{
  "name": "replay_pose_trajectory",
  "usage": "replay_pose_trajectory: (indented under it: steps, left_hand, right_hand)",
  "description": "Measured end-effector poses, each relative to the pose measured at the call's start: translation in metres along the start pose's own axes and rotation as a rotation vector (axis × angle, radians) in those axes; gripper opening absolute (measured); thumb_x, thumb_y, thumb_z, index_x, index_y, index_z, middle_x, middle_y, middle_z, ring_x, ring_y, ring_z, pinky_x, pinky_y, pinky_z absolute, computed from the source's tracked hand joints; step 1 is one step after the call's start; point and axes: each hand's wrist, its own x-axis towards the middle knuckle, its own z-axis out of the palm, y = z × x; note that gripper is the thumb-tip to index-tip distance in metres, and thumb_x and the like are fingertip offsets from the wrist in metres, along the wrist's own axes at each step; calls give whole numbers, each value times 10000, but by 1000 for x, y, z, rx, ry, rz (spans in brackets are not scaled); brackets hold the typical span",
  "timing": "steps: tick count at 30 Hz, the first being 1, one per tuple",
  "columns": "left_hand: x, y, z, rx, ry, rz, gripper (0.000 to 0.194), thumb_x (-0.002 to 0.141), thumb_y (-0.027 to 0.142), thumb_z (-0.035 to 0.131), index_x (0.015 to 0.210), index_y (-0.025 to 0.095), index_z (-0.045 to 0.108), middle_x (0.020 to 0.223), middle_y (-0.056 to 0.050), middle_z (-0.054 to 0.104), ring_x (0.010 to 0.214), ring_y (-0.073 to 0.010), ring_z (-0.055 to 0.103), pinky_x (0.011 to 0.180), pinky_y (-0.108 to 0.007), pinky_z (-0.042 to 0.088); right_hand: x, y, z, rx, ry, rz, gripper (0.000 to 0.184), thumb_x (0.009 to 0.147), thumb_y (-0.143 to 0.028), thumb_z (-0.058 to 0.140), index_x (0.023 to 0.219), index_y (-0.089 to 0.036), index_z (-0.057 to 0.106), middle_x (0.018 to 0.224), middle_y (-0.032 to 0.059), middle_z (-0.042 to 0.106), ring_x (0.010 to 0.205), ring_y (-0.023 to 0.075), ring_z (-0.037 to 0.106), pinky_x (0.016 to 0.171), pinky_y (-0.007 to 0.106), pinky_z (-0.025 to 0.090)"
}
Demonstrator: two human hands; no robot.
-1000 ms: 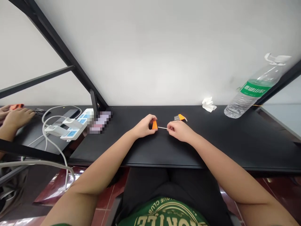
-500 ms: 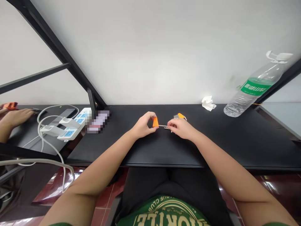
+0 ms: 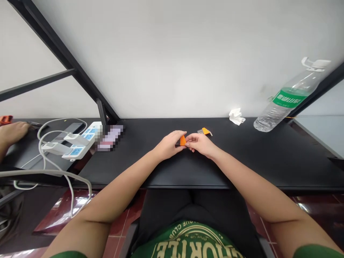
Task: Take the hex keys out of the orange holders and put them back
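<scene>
My left hand (image 3: pixel 171 144) is closed on a small orange hex key holder (image 3: pixel 182 140), pinching it between thumb and fingers just above the black table. My right hand (image 3: pixel 200 144) meets it from the right, its thumb and fingertips pinched on a metal hex key at the holder's side. Most of that key is hidden by the fingers; a thin bit of metal shows left of the holder. Just beyond my right hand lies a second orange holder (image 3: pixel 205 131) with several hex keys side by side in it.
A tall plastic bottle (image 3: pixel 281 100) and a crumpled tissue (image 3: pixel 236 116) stand at the back right. To the left are a white power strip (image 3: pixel 83 140) with plugs and cables, a blurred flat item (image 3: pixel 110 138) and a black frame post (image 3: pixel 100 111). Another person's hand (image 3: pixel 13 134) rests far left.
My hands have come together at the orange holder. The long metal shaft that showed between them is now mostly out of sight. The view has shifted slightly.
</scene>
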Motion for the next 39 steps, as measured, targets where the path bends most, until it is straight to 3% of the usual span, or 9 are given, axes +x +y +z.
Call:
replay_pose_trajectory:
  steps: [5,9,12,15,19,24,30,39]
  left_hand:
    - [1,-3,2,-54,-6,-152,544,927,329,774,1438,216,627,1271,-101,761,1107,-253,761,1002,-394,629]
    - [2,-7,-3,-83,-55,-251,456,894,364,785,1321,242,682,1058,-29,764,881,-199,721,864,-337,601]
    - [0,-13,-8,-42,-128,-268,439,867,382,798,1274,249,701,904,7,711,759,-174,637,749,-304,530]
    - [-2,-19,-10,-71,-208,-270,435,848,390,805,1251,252,718,811,33,649,704,-158,584,683,-278,469]
    - [-1,-22,-10,-113,-258,-275,450,847,434,813,1247,245,726,739,51,564,660,-144,533,636,-259,413]
    - [0,-22,-10,-124,-266,-268,440,857,449,816,1236,244,726,734,58,532,655,-132,494,638,-250,388]
    - [-2,-21,-9,-168,-226,-265,471,857,505,813,1241,246,728,730,58,536,645,-133,490,644,-256,401]
    - [-2,-17,-11,-184,-189,-270,458,845,515,826,1207,246,743,717,62,504,626,-120,458,620,-250,393]
  right_hand:
    - [-1,-5,-3,-155,37,-19,156,915,-268,713,1038,-172,706,821,23,694,687,153,636,645,307,541]
    - [-9,-11,-22,-769,102,-211,37,916,-172,672,910,-195,701,949,60,688,854,191,635,771,337,506]
    - [-14,-13,-34,-1119,26,-178,78,918,-161,705,850,-196,718,1021,97,694,879,214,620,740,336,460]
    - [-18,-14,-31,-1279,-15,-119,115,920,-119,694,826,-178,722,1007,128,703,844,228,618,681,346,429]
    - [-21,-18,-17,-1465,-10,-140,155,920,-81,654,824,-156,750,982,162,699,834,255,622,674,371,413]
    - [-21,-20,-14,-1517,26,-162,207,974,-98,585,868,-149,755,1014,158,709,791,237,618,638,366,359]
    - [-23,-22,-11,-1317,-6,-257,145,986,-122,618,884,-189,696,942,75,712,787,187,604,680,312,360]
    - [-24,-21,-17,-1186,-32,-341,201,996,-91,571,850,-184,673,903,62,655,797,174,574,722,295,386]
